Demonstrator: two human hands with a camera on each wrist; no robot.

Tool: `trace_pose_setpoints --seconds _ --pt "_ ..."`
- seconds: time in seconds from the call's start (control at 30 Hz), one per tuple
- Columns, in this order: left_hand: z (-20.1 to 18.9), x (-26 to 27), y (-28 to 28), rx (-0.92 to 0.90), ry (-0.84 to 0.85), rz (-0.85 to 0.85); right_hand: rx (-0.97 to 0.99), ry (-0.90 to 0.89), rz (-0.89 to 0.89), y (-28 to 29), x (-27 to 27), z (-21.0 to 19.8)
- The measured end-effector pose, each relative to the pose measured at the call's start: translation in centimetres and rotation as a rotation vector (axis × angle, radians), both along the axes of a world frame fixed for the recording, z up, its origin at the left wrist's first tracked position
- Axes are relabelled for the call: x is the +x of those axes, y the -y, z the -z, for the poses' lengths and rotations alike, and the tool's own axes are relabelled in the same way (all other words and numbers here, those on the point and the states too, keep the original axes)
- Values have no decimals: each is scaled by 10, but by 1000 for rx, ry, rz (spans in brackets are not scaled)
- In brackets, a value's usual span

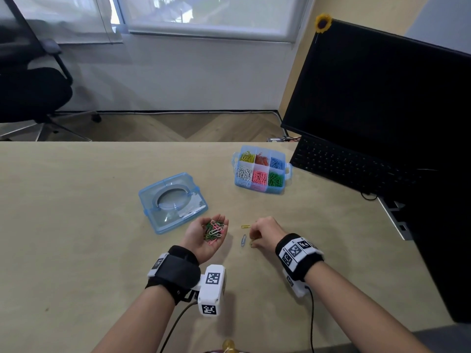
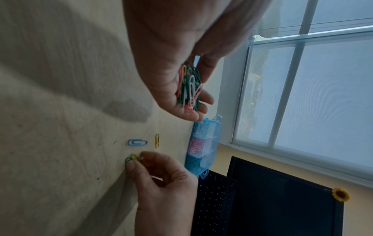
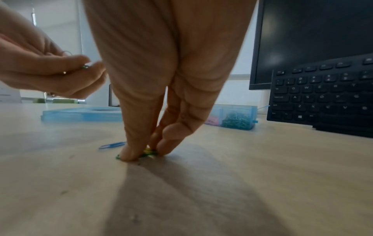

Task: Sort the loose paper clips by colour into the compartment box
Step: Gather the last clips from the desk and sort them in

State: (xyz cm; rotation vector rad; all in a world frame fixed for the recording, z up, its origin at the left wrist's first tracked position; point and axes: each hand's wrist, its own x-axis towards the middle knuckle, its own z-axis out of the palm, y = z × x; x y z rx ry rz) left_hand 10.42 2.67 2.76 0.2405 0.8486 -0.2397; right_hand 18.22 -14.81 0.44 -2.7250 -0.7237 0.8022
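On the beige desk, the largest item is a black monitor at the right, with a yellow sunflower ornament on its top corner and a black keyboard leaning in front of it. Left of the keyboard sits the blue compartment box, uncovered, its six cells holding yellow, red, blue, white, pink and green clips, each colour apart. Its blue lid lies flat on the desk, nearer the person and to the left of the box.

Left hand: palm up and cupped just in front of the lid, its curled fingers cradling a heap of mixed clips, green, pink and white.

Right hand: beside the left, palm down, fingertips pressed to the desk. Thumb and fingers pinch a green clip and a yellow clip under the fingers, both against the surface; whether either is lifted cannot be told.

Between the two hands, a blue clip lies loose on the desk. A second yellow clip lies just beyond it, towards the box, touching neither hand.
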Motion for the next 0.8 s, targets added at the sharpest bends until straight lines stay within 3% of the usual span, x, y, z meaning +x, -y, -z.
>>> trace_pose_setpoints --seconds 0.33,0.63,0.8 --pt "-1 1 0 15 1 -12 -274 163 -226 -4 -22 8" --pt "-2 1 0 12 5 -14 -210 201 -198 0 -25 13" --pt "-2 2 1 11 6 -4 -135 126 -120 3 -21 11"
